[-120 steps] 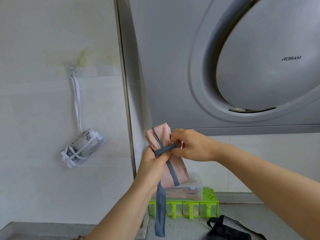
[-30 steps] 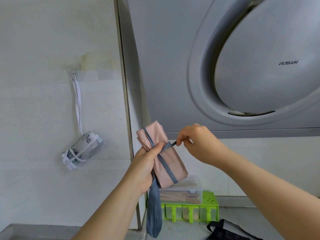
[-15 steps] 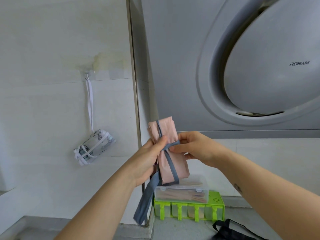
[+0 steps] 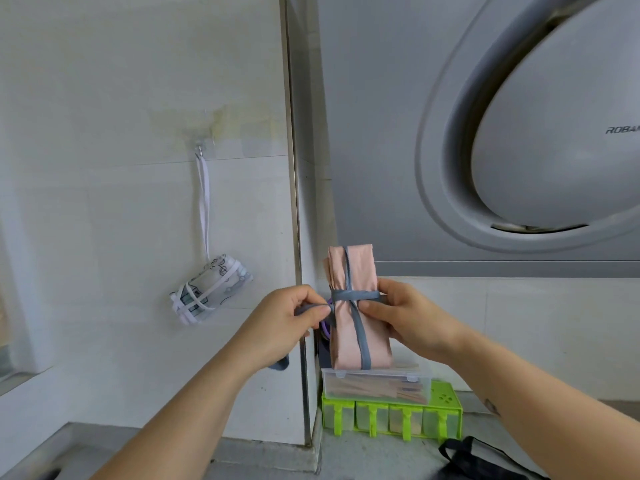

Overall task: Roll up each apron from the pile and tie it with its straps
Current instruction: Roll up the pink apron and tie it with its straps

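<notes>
1. A tied white apron roll (image 4: 211, 289) hangs on the wall.
2. Our left hand (image 4: 287, 323) pinches the grey strap (image 4: 353, 295).
3. The pink apron roll (image 4: 362, 271) stands upright between our hands, with the strap crossed around it.
4. Our right hand (image 4: 412, 320) grips its right side.

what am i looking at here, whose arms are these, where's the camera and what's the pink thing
There is no machine: these are a person's two bare arms, seen from one wide-angle camera worn on their head, looking forward and down. The right hand grips a rolled pink apron, held upright in the air. A grey strap is wound round it, and the left hand pinches the strap's loose end. On the wall to the left, a white patterned apron roll hangs by its strap from a hook. Below the hands, a clear box sits on a green rack on the counter. The big round thing above is a range hood.
</notes>
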